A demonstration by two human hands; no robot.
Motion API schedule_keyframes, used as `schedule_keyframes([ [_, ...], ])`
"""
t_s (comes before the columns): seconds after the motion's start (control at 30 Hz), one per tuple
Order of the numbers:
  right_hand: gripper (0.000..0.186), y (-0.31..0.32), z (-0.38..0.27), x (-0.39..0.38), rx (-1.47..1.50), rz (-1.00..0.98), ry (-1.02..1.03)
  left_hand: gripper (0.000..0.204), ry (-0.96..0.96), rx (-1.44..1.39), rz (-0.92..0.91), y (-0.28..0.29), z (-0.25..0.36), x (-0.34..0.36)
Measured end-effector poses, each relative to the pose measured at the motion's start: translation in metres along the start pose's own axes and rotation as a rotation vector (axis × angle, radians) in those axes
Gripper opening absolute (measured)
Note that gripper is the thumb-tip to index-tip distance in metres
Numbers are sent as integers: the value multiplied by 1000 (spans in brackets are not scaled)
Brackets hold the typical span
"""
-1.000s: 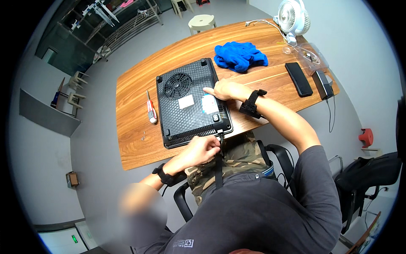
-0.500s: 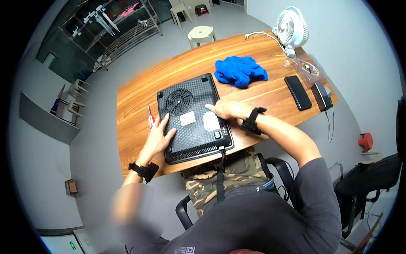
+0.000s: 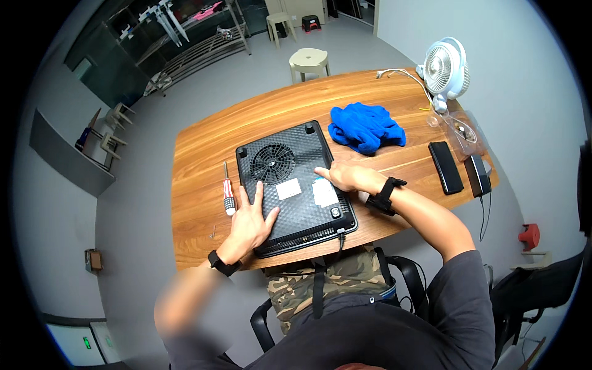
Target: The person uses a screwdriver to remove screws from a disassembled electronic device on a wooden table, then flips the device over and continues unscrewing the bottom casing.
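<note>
A black induction cooker (image 3: 296,213) lies upside down on the wooden table, its round fan grille, rubber feet and pale labels facing up. Flat on its left part rests my left hand (image 3: 250,225), fingers spread. My right hand (image 3: 350,177) is at the right edge; one digit is stretched over the surface near the white label, while the others bend down past the edge, mostly hidden. A screwdriver (image 3: 228,196) with a red, white and dark handle lies left of the cooker. Near it are a few tiny metal pieces (image 3: 213,232), perhaps screws.
A blue cloth (image 3: 367,128) lies beyond the cooker. Farther right are a black phone (image 3: 446,168), a black box-shaped device (image 3: 478,176) with a cable, a clear plastic bag (image 3: 465,135) and a white fan (image 3: 445,69). A stool (image 3: 309,60) stands behind the table.
The whole view has shifted, so the table appears lower and farther right. My left forearm has moved slightly right, uncovering the screwdriver handle and tiny metal pieces. Both hands stay on the cooker.
</note>
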State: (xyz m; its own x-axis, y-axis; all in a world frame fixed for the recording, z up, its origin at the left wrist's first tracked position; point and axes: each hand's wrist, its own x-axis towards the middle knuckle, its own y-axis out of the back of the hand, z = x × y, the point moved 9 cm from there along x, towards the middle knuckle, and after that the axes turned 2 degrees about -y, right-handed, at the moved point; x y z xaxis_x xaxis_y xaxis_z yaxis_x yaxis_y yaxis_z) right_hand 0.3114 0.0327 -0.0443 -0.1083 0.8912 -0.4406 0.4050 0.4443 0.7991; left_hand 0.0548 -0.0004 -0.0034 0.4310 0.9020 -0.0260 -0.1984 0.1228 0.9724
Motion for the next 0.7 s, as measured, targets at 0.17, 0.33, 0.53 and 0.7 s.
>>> schedule_keyframes([
  [0.17, 85, -5, -3, 10, -38, -57, -23, 86, 24, 1, 27, -1, 0, -5],
  [0.33, 87, -2, 0, -2, 45, -81, -57, 84, 40, -1, 37, -2, -3, -5],
  [0.53, 86, 8, -16, -11, -68, 53, 0, 86, 54, -37, -8, -3, -7, -5],
  [0.7, 85, 12, -33, -32, 49, -43, -110, 85, 62, -54, -28, 1, -15, -15],
])
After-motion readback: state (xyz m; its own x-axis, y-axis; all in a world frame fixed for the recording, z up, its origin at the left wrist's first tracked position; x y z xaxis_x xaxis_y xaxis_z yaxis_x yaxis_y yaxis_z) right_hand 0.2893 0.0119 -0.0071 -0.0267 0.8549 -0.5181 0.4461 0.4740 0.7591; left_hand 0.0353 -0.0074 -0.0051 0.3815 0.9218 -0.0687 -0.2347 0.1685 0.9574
